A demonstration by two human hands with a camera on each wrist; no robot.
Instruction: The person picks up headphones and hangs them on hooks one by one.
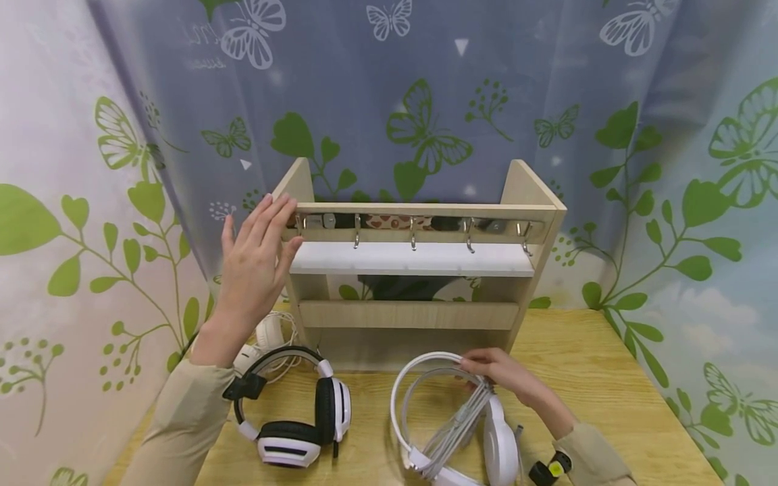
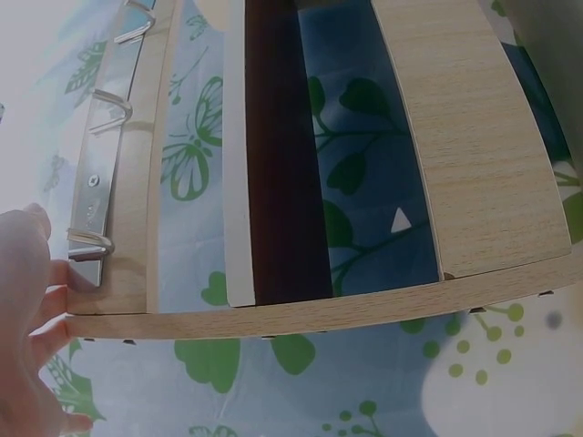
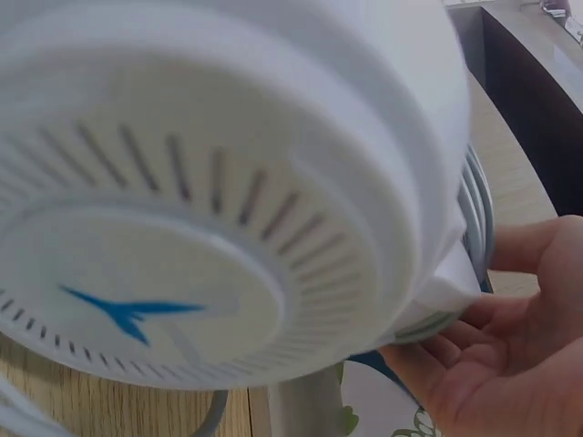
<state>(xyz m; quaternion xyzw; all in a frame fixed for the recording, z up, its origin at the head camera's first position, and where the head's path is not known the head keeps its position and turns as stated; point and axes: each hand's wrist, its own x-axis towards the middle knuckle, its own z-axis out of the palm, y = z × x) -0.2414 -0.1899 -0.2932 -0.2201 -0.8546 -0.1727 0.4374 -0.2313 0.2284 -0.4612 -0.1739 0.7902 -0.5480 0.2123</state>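
My left hand (image 1: 254,263) rests with nearly straight fingers on the upper left corner of a light wooden shelf rack (image 1: 408,316), its thumb beside the end of the hook rail. In the left wrist view, its fingers touch the edge of the rack's side panel (image 2: 364,305). My right hand (image 1: 500,370) grips the white headband of a pair of white headphones (image 1: 502,439), low in front of the rack. A bundled grey-white cable (image 1: 457,426) hangs across the headband. The right wrist view shows a slotted ear cup (image 3: 228,191) with a blue mark, partly hiding the fingers.
Metal hooks (image 1: 413,235) line the rack's front above a white shelf board (image 1: 413,260). A black-and-white headset (image 1: 290,442) lies left on the wooden table (image 1: 365,432). Behind it is another white headset (image 1: 269,332) with a cable. A patterned curtain (image 1: 340,74) hangs behind.
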